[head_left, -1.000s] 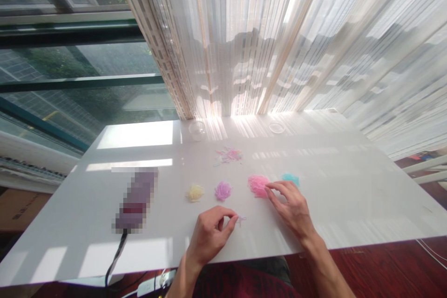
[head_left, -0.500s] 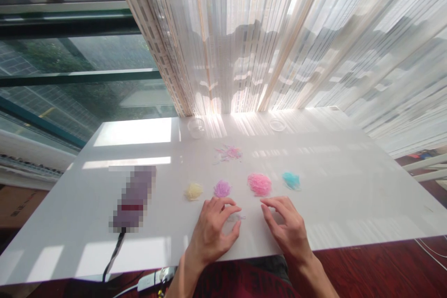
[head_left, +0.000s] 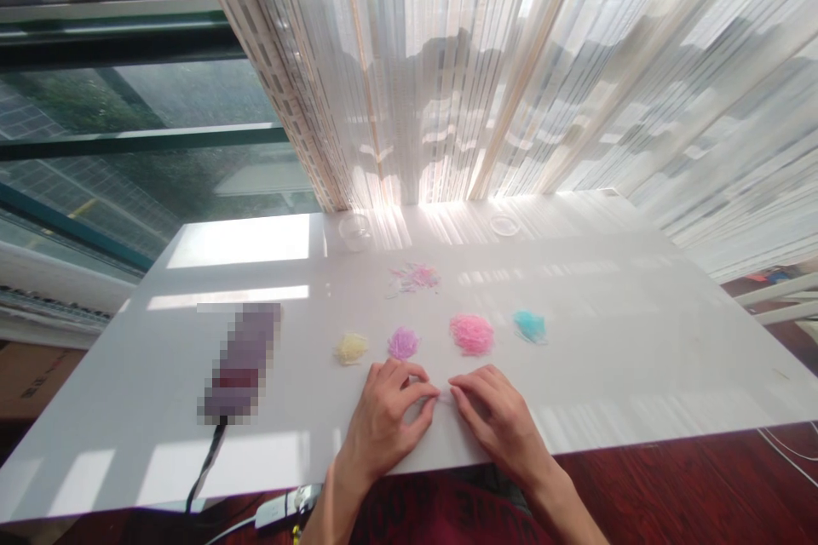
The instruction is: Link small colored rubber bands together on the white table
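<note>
My left hand (head_left: 391,421) and my right hand (head_left: 495,419) rest side by side on the white table (head_left: 607,341), fingertips meeting in front of the piles. Their fingers are bent and pinched together over something tiny that I cannot make out. Just beyond them lie four small heaps of thin loops: yellow (head_left: 351,347), purple (head_left: 403,343), pink (head_left: 472,334) and teal (head_left: 530,325). Farther back is a loose mixed-colour heap (head_left: 416,278).
A blurred dark device (head_left: 241,363) with a black cable lies at the left of the table. Two small clear round dishes (head_left: 355,230) (head_left: 504,225) stand at the far edge under the white curtain. A window is at the left.
My right hand left the pink heap and came back left to meet my left hand. My left hand shifted slightly forward, and the small loops beside it are now hidden under the fingertips.
</note>
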`<act>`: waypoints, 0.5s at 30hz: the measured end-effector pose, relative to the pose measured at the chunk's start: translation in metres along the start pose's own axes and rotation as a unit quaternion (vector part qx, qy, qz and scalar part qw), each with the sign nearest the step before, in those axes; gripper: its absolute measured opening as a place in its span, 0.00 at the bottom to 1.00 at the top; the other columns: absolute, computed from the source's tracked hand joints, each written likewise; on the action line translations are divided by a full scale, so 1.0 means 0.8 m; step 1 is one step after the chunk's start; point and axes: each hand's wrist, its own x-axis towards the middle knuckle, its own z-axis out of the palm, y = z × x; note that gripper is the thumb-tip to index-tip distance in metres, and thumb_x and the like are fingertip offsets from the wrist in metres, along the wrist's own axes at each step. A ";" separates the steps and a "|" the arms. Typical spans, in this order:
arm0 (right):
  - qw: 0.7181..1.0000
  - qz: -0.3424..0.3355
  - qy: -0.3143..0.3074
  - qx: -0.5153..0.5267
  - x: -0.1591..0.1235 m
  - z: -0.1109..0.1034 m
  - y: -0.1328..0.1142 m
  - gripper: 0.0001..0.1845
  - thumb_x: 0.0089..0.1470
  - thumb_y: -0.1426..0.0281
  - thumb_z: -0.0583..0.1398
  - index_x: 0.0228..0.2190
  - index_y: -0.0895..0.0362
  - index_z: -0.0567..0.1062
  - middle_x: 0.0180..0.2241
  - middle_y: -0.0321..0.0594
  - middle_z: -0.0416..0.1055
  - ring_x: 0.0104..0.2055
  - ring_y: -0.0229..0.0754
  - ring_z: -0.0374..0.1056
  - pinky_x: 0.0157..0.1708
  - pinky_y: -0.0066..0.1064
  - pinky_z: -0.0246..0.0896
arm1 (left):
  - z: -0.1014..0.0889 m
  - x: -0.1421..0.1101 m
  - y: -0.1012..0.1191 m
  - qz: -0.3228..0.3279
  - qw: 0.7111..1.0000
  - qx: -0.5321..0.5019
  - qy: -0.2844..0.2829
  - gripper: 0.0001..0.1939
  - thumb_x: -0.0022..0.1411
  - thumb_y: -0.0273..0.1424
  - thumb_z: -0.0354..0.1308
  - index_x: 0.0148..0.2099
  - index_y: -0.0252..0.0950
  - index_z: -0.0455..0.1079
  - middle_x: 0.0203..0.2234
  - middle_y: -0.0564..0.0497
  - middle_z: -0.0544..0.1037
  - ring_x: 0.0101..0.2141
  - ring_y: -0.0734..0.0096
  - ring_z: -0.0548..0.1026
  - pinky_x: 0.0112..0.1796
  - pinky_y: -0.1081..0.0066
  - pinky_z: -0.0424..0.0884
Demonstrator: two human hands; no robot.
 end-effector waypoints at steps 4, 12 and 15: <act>1.000 -0.004 -0.016 -0.001 -0.002 -0.001 0.000 0.05 0.67 0.73 0.60 0.43 0.54 0.76 0.35 0.41 0.76 0.38 0.46 0.71 0.38 0.39 0.70 | -0.001 0.001 -0.001 0.003 1.000 -0.013 -0.001 0.07 0.66 0.24 0.64 0.43 0.41 0.79 0.37 0.50 0.81 0.40 0.63 0.77 0.42 0.63 0.66; 1.000 -0.014 -0.024 -0.003 -0.002 -0.002 -0.001 0.05 0.67 0.72 0.60 0.42 0.53 0.77 0.34 0.41 0.76 0.37 0.45 0.71 0.37 0.38 0.70 | -0.002 0.000 -0.003 0.006 0.999 -0.040 0.024 0.05 0.69 0.26 0.61 0.43 0.40 0.78 0.36 0.49 0.81 0.38 0.65 0.77 0.41 0.64 0.68; 1.000 -0.014 -0.015 -0.005 -0.002 -0.002 0.000 0.06 0.68 0.72 0.59 0.41 0.52 0.78 0.34 0.41 0.77 0.36 0.45 0.71 0.37 0.38 0.70 | -0.002 0.000 -0.003 0.004 0.999 -0.043 0.024 0.05 0.70 0.26 0.60 0.43 0.40 0.78 0.36 0.49 0.81 0.38 0.65 0.77 0.40 0.65 0.68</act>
